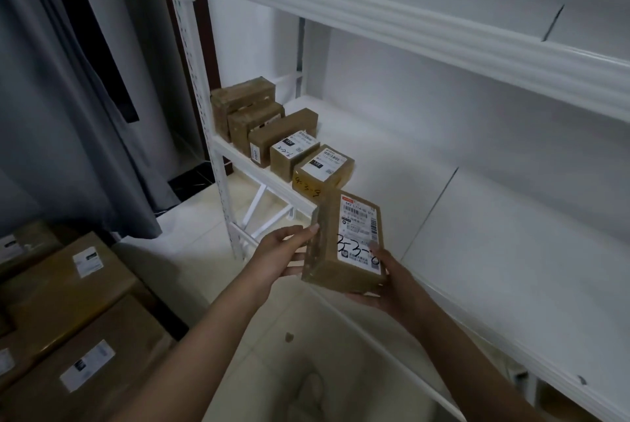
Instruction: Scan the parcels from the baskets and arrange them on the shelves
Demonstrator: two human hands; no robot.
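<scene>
Brown cardboard parcel [347, 241] was held in the air at the front edge of the white metal shelf [460, 189], tilted, with its white printed label and handwritten black code facing up. Probably so the code could be read and matched to a slot. Right grip [392, 285] cupped the near corner from below, thumb lying across the label, and carried most of the weight. Left grip [286, 251] clasped the long left side, thumb tip on the upper edge and fingers reaching toward the lower one, apparently steadying and steering. So both grips were closed on the one parcel. Just beyond it, a row of five small brown parcels [272, 138] stood along the front left of that shelf, side by side and labels up. The nearest, a yellow-sided box with a handwritten code [320, 172], was almost touching the held one, so the free place next in line seemed the likely target. The rest of the shelf board to the right lay bare and white. A second white shelf rail [409, 29] ran overhead, and a perforated white upright post [201, 114] stood at the left. Large labelled brown cartons [78, 302] were stacked at lower left. A grey curtain [68, 114] hung behind, above a pale tiled floor [211, 268].
</scene>
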